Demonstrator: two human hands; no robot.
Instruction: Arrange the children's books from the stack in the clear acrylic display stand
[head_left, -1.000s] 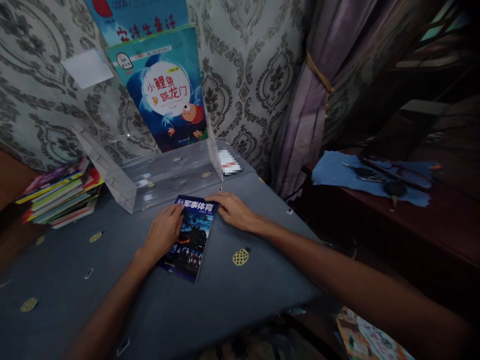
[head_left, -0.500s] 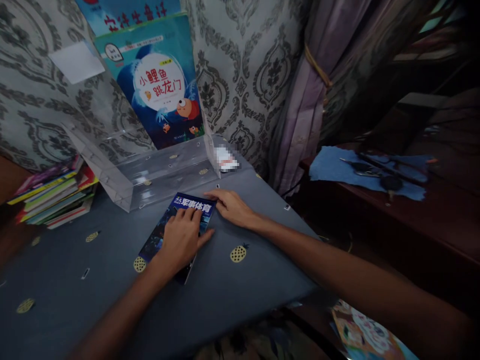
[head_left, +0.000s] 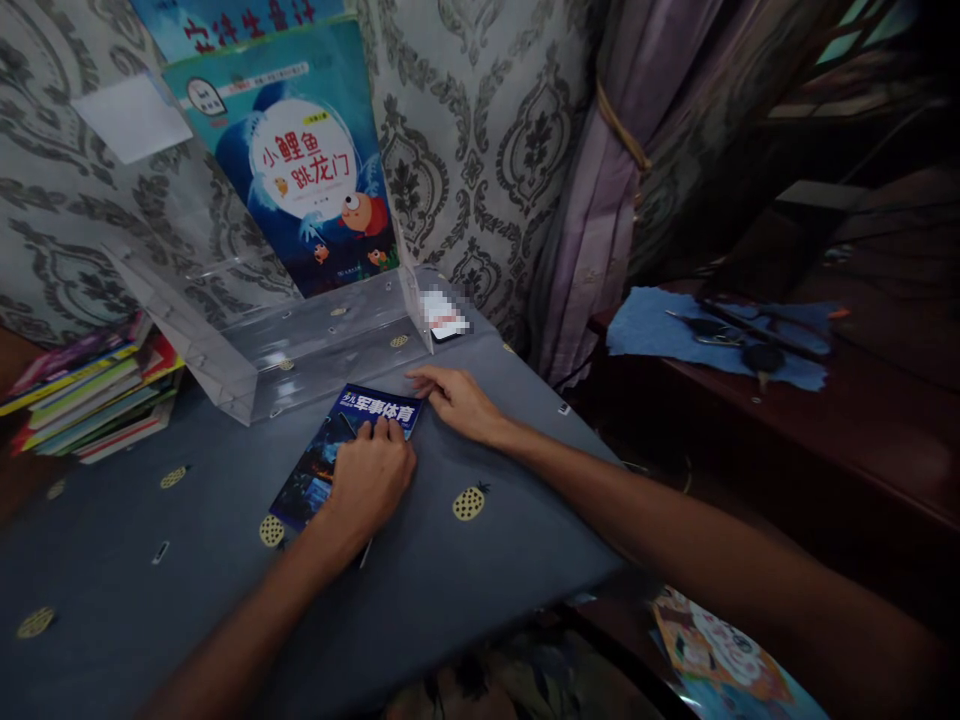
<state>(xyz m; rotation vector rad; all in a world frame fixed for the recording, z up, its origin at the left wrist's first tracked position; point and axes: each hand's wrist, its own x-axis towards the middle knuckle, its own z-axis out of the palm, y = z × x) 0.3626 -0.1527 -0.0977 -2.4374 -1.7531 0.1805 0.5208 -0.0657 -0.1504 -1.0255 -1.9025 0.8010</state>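
A dark blue magazine (head_left: 322, 465) lies flat on the grey-blue tablecloth (head_left: 187, 590). My left hand (head_left: 371, 475) rests palm down on its right half, fingers stretched toward the title. My right hand (head_left: 454, 400) lies flat at the magazine's top right corner, fingers touching its edge. Just behind the magazine stands a clear acrylic book stand (head_left: 300, 340). A blue children's book with a fish on the cover (head_left: 300, 170) leans upright in it against the wall.
A stack of colourful books (head_left: 86, 395) lies at the far left. A small phone-like object (head_left: 444, 315) sits beside the stand. A purple curtain (head_left: 600, 180) hangs at the right. A dark wooden ledge bears a blue cloth (head_left: 675, 340) and small tools.
My left hand has slid from the magazine's left edge onto its right half. The magazine has turned so that its lower end points more to the left. My right hand has stayed at the top corner.
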